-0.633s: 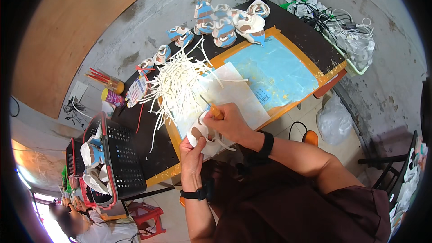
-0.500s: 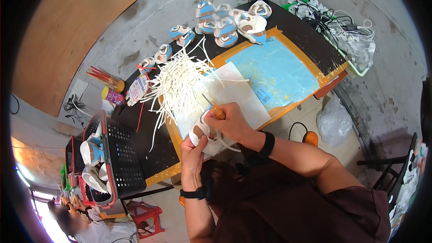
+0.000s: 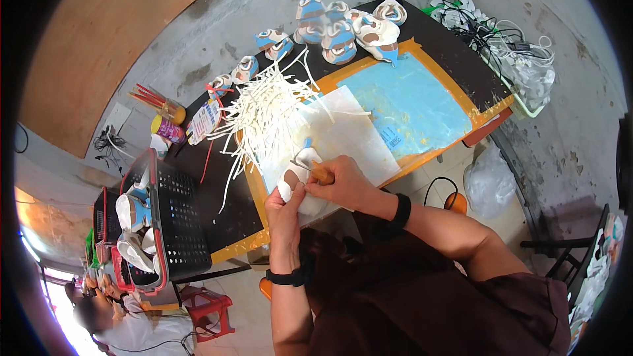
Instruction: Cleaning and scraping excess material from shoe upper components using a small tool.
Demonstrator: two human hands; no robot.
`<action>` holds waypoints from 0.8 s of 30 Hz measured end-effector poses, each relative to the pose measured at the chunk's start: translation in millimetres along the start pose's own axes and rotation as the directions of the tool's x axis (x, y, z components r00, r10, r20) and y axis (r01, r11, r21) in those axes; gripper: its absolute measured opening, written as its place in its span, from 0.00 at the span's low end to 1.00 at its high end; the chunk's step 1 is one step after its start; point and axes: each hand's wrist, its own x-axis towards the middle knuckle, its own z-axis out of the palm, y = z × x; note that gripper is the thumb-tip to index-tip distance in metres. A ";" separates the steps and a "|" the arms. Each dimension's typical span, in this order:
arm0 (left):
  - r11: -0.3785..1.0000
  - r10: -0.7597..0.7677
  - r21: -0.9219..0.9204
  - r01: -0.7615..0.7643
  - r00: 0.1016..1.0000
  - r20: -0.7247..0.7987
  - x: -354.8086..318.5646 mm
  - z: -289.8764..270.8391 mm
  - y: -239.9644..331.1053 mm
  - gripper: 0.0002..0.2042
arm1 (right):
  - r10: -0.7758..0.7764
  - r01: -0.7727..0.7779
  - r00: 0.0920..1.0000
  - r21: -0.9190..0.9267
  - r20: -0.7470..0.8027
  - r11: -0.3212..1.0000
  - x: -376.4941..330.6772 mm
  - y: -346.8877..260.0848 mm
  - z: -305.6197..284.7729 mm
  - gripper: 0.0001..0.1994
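My left hand is closed on the lower end of a small white, brown and blue shoe upper, thumb on top. My right hand grips the wooden handle of an awl-like tool. Its thin metal shaft lies across the shoe upper, with the point near the left edge. The fingertips of both hands nearly meet beside the piece. Beneath them lies a pale sheet on the table. A heap of thin white cords spreads just beyond my hands.
Several finished-looking shoe uppers stand along the table's back. A blue plastic sheet is taped down at right. At left are a black basket of uppers, a pink-and-yellow can and red sticks. A person sits farther off.
The tool has tipped from pointing up beyond the piece to lying across it. The shoe upper has turned, and the white strip below my right hand is out of sight.
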 end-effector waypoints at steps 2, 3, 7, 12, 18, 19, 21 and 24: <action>1.000 -0.002 -0.010 0.002 1.000 -0.012 2.0 -4.5 -2.1 0.12 | 0.034 -0.033 0.999 0.023 -0.019 0.999 3.3 -2.2 -4.4 0.13; 0.999 -0.005 -0.042 0.004 1.000 -0.019 3.9 -9.3 -2.9 0.12 | 0.068 -0.066 0.997 0.045 -0.042 0.997 2.9 -3.5 -6.8 0.13; 0.998 -0.012 -0.066 0.011 1.000 -0.018 6.6 -13.1 1.2 0.12 | 0.060 -0.061 0.998 -0.166 -0.007 0.984 -4.2 -1.8 -16.9 0.15; 0.999 0.004 -0.051 -0.005 1.000 -0.012 6.0 -6.8 -5.6 0.12 | 0.036 -0.014 0.993 -0.181 0.115 0.983 0.4 9.8 -12.9 0.17; 0.996 0.073 0.055 -0.070 0.996 -0.054 8.4 -5.0 -10.5 0.12 | 0.201 -0.261 0.888 0.093 0.414 0.961 7.6 16.9 -26.2 0.09; 0.994 0.097 0.067 -0.091 0.990 -0.101 8.8 -4.2 -10.6 0.12 | 0.200 -0.260 0.887 0.093 0.416 0.961 7.3 14.8 -27.5 0.09; 0.991 0.108 0.085 -0.099 0.989 -0.104 9.6 -5.1 -11.5 0.12 | 0.151 -0.300 0.864 0.251 0.481 0.920 6.3 8.4 -30.8 0.08; 0.990 0.098 0.109 -0.088 0.991 -0.094 9.4 -4.5 -8.9 0.12 | 0.181 -0.308 0.863 0.208 0.471 0.928 7.7 8.4 -36.1 0.09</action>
